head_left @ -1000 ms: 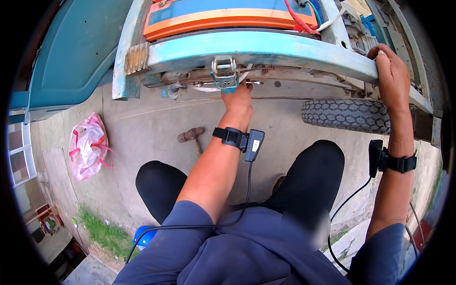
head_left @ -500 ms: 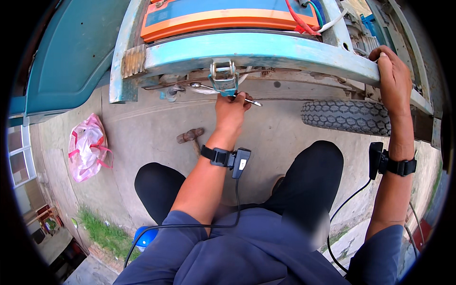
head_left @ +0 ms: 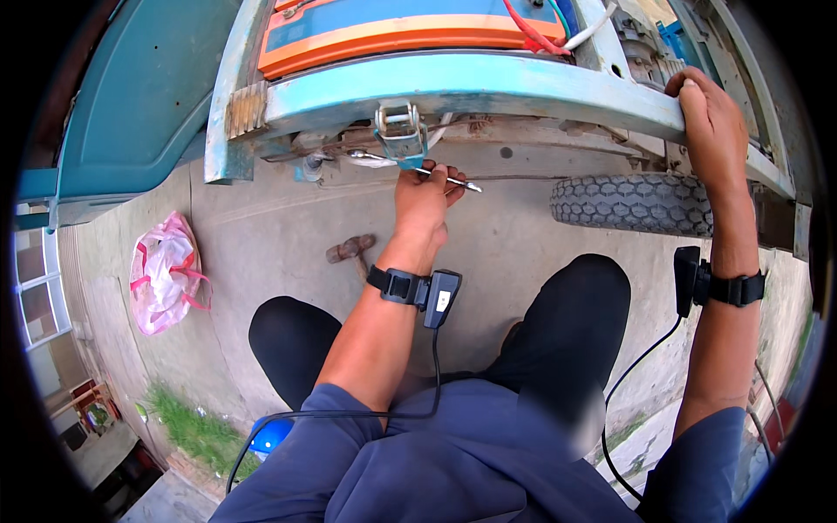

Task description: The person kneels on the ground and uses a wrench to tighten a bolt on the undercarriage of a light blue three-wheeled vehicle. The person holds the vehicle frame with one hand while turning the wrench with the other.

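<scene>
My left hand is closed on a shiny metal wrench just below a teal-and-metal latch bracket. The wrench slants from behind the bracket down to the right. The bracket is fixed to a pale blue painted frame beam, with rusty parts and pale cable underneath; where exactly the wrench's far end sits is hard to tell. My right hand is wrapped round the right part of the beam, fingertips over its top edge.
An orange-and-blue box with red and white cables sits inside the frame. A tire lies under the right side. A hammer and pink plastic bag lie on the concrete ground. A teal panel stands at left.
My left hand has moved slightly left and toward me, and the wrench's right end has swung down. My right hand has shifted slightly up and left, still on the beam.
</scene>
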### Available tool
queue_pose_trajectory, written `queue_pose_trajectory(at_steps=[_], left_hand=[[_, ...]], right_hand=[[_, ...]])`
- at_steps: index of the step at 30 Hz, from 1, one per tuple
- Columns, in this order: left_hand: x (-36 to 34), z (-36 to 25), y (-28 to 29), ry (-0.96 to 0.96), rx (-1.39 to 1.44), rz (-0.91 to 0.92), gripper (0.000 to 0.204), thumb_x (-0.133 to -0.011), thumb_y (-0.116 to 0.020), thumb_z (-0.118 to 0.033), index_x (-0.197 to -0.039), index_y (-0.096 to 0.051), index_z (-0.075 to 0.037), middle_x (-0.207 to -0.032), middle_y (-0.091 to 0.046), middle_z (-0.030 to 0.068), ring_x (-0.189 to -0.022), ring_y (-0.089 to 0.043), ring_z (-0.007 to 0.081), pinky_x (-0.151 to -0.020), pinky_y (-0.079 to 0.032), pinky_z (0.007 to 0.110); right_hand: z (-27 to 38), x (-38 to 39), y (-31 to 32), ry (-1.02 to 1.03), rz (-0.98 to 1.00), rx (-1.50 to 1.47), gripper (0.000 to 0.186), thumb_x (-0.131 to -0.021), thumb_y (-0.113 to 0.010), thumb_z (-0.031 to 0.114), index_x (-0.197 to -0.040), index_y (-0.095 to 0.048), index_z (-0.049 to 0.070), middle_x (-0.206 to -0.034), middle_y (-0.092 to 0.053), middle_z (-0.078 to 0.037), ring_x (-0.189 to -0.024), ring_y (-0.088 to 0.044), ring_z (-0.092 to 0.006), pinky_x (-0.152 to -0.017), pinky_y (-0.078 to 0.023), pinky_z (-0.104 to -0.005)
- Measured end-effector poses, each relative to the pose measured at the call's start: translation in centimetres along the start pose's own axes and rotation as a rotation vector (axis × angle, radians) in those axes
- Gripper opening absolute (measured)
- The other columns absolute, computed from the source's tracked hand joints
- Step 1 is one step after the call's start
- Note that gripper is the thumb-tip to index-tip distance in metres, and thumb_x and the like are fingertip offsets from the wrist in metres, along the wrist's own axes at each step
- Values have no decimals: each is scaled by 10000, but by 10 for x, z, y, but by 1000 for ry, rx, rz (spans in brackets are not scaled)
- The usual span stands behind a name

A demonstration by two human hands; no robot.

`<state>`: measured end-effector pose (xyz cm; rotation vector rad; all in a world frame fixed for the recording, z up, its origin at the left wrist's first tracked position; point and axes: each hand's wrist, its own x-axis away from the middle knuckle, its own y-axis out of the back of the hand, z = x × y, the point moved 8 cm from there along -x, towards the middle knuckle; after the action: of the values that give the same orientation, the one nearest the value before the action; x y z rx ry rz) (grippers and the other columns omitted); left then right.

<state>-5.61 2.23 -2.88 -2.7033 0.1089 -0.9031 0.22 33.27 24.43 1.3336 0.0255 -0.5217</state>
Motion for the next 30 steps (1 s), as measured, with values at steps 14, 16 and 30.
queue_pose_trajectory(at_steps=[14,16,30], left_hand=[[57,-58,18,112,481,358,189,-986,-578,-173,-1085,-596,-13,-950,-655,70,-927,-676,228,-775,-592,323],[67,-60,27,162,589,390,201,-1004,-551,-191,-1084,-595,-12,-934,-656,76,-916,-672,235,-737,-581,321],[41,-12,0,40,225,324,60,-996,-558,-127,-1030,-550,-78,-1039,-656,116,-1022,-670,287,-859,-567,405]], right_hand=[[-1,0,2,-3,15,24,371,-895,-384,352,-912,-659,104,-830,-645,-154,-793,-608,-365,-697,-461,-412],[-4,0,1,-19,13,22,372,-895,-383,352,-914,-662,107,-827,-644,-154,-791,-608,-362,-694,-459,-412],[-10,-1,-1,-14,3,-30,367,-894,-399,341,-920,-663,87,-808,-632,-147,-758,-603,-311,-691,-456,-366]])
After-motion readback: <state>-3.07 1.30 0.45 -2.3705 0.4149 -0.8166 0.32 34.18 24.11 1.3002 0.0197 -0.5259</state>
